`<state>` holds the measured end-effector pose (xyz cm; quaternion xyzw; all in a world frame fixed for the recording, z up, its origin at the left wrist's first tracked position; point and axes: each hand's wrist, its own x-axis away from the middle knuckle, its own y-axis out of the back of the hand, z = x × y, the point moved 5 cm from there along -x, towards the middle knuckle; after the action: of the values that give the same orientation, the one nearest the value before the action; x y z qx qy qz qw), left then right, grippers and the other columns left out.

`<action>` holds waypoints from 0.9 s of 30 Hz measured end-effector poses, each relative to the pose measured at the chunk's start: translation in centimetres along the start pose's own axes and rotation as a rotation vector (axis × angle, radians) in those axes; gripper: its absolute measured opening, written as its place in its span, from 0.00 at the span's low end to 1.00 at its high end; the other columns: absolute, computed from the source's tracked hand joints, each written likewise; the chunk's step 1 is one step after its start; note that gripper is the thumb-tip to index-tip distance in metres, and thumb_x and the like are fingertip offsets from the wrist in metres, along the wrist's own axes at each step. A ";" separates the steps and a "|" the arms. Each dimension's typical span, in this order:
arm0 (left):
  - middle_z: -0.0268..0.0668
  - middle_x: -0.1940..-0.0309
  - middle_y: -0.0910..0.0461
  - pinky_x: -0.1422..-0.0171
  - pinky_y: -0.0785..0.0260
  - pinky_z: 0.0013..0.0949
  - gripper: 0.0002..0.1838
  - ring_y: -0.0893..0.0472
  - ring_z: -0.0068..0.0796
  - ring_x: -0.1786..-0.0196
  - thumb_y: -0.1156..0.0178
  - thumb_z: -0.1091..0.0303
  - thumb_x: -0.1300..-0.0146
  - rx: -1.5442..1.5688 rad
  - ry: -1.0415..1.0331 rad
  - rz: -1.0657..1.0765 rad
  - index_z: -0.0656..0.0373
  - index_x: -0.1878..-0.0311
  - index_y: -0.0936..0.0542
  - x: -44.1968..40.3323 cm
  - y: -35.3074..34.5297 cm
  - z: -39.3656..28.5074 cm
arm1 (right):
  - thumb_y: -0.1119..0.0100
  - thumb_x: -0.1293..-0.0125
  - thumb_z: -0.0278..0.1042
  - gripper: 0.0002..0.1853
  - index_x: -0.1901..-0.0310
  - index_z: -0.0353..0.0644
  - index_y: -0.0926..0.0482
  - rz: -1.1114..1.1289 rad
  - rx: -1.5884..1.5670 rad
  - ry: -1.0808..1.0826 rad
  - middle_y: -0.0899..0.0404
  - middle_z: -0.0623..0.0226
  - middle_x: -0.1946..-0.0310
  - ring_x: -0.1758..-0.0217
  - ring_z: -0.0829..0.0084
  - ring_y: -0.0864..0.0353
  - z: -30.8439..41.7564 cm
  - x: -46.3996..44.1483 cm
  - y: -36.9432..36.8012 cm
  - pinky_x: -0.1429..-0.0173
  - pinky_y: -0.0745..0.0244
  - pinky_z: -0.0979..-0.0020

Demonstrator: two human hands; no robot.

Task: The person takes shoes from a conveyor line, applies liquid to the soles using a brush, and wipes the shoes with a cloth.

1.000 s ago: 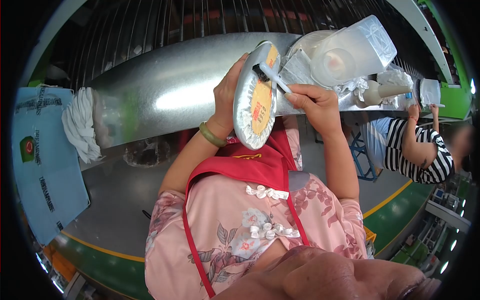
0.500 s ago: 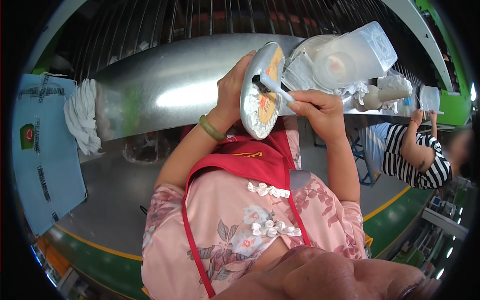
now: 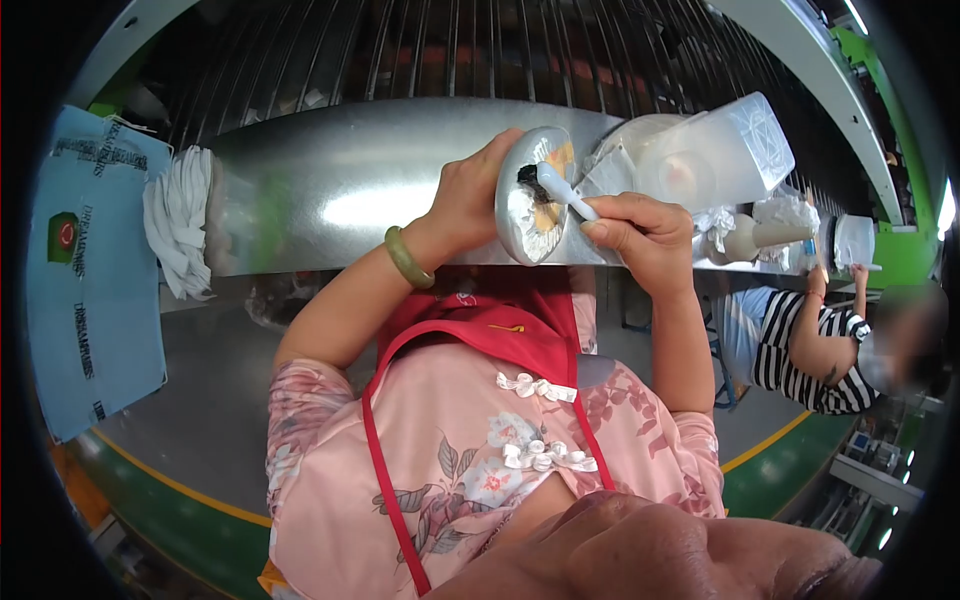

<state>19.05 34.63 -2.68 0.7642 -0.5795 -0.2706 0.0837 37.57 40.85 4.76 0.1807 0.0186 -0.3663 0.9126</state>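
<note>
My left hand (image 3: pixel 472 195) is wrapped round the far side of a silver shoe upper (image 3: pixel 514 212), its underside facing up with gathered edges and a yellow-tan middle. In my right hand (image 3: pixel 645 232) a brush (image 3: pixel 567 190) with a pale handle is pinched between thumb and fingers. The brush's black bristles touch the underside of the shoe near its left edge. Both hands are above a shiny metal work surface (image 3: pixel 330 170). A green bangle (image 3: pixel 408 258) circles my left wrist.
Right of the shoe stand a translucent plastic container (image 3: pixel 720 150) and a beige bottle (image 3: pixel 750 238) among crumpled white material. White gloves or cloths (image 3: pixel 178 225) hang at the left beside a blue sheet (image 3: pixel 95 270). Metal bars (image 3: pixel 480 60) run behind. Another person in stripes (image 3: pixel 810 345) works at right.
The shoe has tilted and now looks shorter, standing slightly lower in view. The brush has shifted a little down and right. The whole view has moved slightly.
</note>
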 end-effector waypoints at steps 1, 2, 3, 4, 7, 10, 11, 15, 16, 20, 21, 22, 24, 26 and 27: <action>0.39 0.48 0.17 0.44 0.22 0.30 0.42 0.16 0.28 0.48 0.22 0.69 0.52 -0.005 -0.004 -0.010 0.58 0.34 0.33 -0.1 0.6 -0.3 | 0.30 0.45 0.18 0.11 0.58 0.30 0.14 0.008 -0.012 0.019 0.15 0.64 0.69 0.68 0.79 0.20 0.0 -0.4 -0.1 0.64 0.27 0.79; 0.39 0.48 0.17 0.43 0.22 0.31 0.40 0.16 0.29 0.48 0.22 0.67 0.52 -0.008 -0.004 0.014 0.58 0.36 0.30 -0.3 1.1 -0.6 | 0.30 0.45 0.18 0.11 0.58 0.30 0.14 0.013 -0.011 0.029 0.15 0.64 0.69 0.68 0.79 0.20 0.1 -0.7 -0.2 0.64 0.27 0.79; 0.39 0.49 0.17 0.43 0.22 0.32 0.38 0.16 0.30 0.48 0.22 0.65 0.52 -0.010 -0.003 0.038 0.58 0.37 0.27 -0.5 1.5 -0.8 | 0.30 0.45 0.18 0.11 0.58 0.30 0.14 0.007 -0.048 0.038 0.16 0.64 0.69 0.68 0.79 0.21 0.1 -1.1 -0.3 0.64 0.27 0.79; 0.39 0.49 0.17 0.43 0.22 0.32 0.38 0.16 0.30 0.48 0.22 0.65 0.52 -0.015 -0.007 0.029 0.58 0.37 0.27 -0.7 1.8 -0.5 | 0.30 0.46 0.17 0.12 0.58 0.30 0.14 -0.001 -0.085 0.046 0.16 0.64 0.69 0.68 0.79 0.21 0.2 -1.5 -0.3 0.64 0.28 0.79; 0.50 0.53 0.18 0.52 0.23 0.48 0.41 0.17 0.55 0.55 0.24 0.56 0.54 -0.072 -0.115 0.053 0.56 0.38 0.32 -1.3 2.3 -0.3 | 0.30 0.46 0.17 0.12 0.58 0.31 0.14 -0.020 -0.117 0.074 0.16 0.65 0.69 0.71 0.81 0.23 -0.1 -2.6 -0.6 0.68 0.30 0.81; 0.50 0.57 0.17 0.53 0.23 0.48 0.42 0.17 0.54 0.56 0.23 0.56 0.57 -0.141 -0.098 0.097 0.56 0.38 0.32 -1.9 2.7 -0.2 | 0.29 0.46 0.18 0.12 0.58 0.31 0.14 -0.026 -0.085 0.098 0.17 0.67 0.70 0.73 0.84 0.25 0.7 -3.7 -0.4 0.72 0.34 0.82; 0.49 0.58 0.16 0.53 0.24 0.47 0.43 0.16 0.54 0.57 0.22 0.58 0.59 -0.110 -0.098 0.133 0.56 0.38 0.31 -2.1 2.8 -0.1 | 0.29 0.46 0.18 0.12 0.58 0.31 0.14 -0.025 -0.082 0.104 0.17 0.67 0.70 0.73 0.84 0.25 0.8 -4.0 -0.3 0.72 0.34 0.82; 0.47 0.62 0.15 0.51 0.25 0.47 0.47 0.16 0.53 0.57 0.22 0.64 0.66 -0.099 0.006 0.314 0.56 0.37 0.31 -2.9 3.9 -0.6 | 0.28 0.47 0.19 0.12 0.59 0.32 0.14 -0.046 -0.153 0.084 0.17 0.68 0.70 0.75 0.86 0.27 0.8 -5.2 -0.7 0.74 0.36 0.83; 0.47 0.62 0.15 0.51 0.25 0.47 0.47 0.16 0.53 0.57 0.22 0.64 0.66 -0.103 0.001 0.309 0.56 0.37 0.31 -3.2 4.2 -0.6 | 0.28 0.47 0.20 0.12 0.59 0.32 0.14 -0.060 -0.184 0.072 0.17 0.68 0.70 0.76 0.86 0.27 0.7 -5.6 -0.7 0.74 0.35 0.83; 0.46 0.60 0.15 0.49 0.26 0.46 0.46 0.16 0.51 0.55 0.22 0.67 0.68 -0.076 0.041 0.431 0.56 0.38 0.30 -4.3 4.6 -0.6 | 0.27 0.46 0.20 0.11 0.60 0.33 0.13 -0.083 -0.150 0.113 0.17 0.68 0.70 0.75 0.86 0.26 0.3 -6.9 0.0 0.76 0.35 0.84; 0.46 0.60 0.15 0.48 0.26 0.45 0.46 0.17 0.50 0.54 0.22 0.67 0.68 -0.069 0.066 0.469 0.56 0.39 0.29 -4.5 4.6 -0.5 | 0.27 0.46 0.20 0.11 0.60 0.33 0.13 -0.084 -0.149 0.116 0.17 0.68 0.70 0.75 0.86 0.26 0.3 -7.2 0.2 0.76 0.35 0.84; 0.46 0.60 0.15 0.48 0.26 0.45 0.46 0.17 0.50 0.54 0.22 0.67 0.68 -0.071 0.062 0.469 0.56 0.39 0.29 -4.8 4.6 -0.4 | 0.27 0.47 0.20 0.11 0.60 0.33 0.13 -0.080 -0.151 0.119 0.16 0.68 0.70 0.75 0.86 0.26 0.3 -7.5 0.4 0.76 0.35 0.84; 0.46 0.60 0.15 0.47 0.26 0.44 0.44 0.16 0.49 0.54 0.22 0.67 0.69 -0.055 0.053 0.513 0.57 0.41 0.27 -5.3 4.5 -0.1 | 0.27 0.47 0.20 0.11 0.60 0.33 0.13 -0.079 -0.149 0.125 0.16 0.68 0.70 0.75 0.86 0.25 0.2 -8.1 0.9 0.76 0.35 0.84; 0.46 0.59 0.15 0.47 0.26 0.44 0.44 0.17 0.50 0.53 0.21 0.66 0.70 -0.039 0.058 0.539 0.58 0.41 0.26 -5.8 4.5 0.4 | 0.27 0.47 0.20 0.11 0.60 0.34 0.13 -0.083 -0.101 0.140 0.16 0.68 0.69 0.74 0.86 0.25 0.0 -8.7 1.4 0.75 0.34 0.84; 0.46 0.58 0.15 0.46 0.26 0.43 0.44 0.17 0.50 0.52 0.21 0.66 0.70 -0.022 0.068 0.566 0.58 0.41 0.26 -6.0 4.4 0.4 | 0.27 0.47 0.20 0.11 0.60 0.34 0.13 -0.085 -0.101 0.141 0.16 0.68 0.69 0.74 0.86 0.25 -0.1 -9.1 1.7 0.75 0.34 0.84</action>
<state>14.11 38.95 0.85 0.5798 -0.7636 -0.2169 0.1837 32.06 48.02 6.66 0.1588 0.1088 -0.3898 0.9005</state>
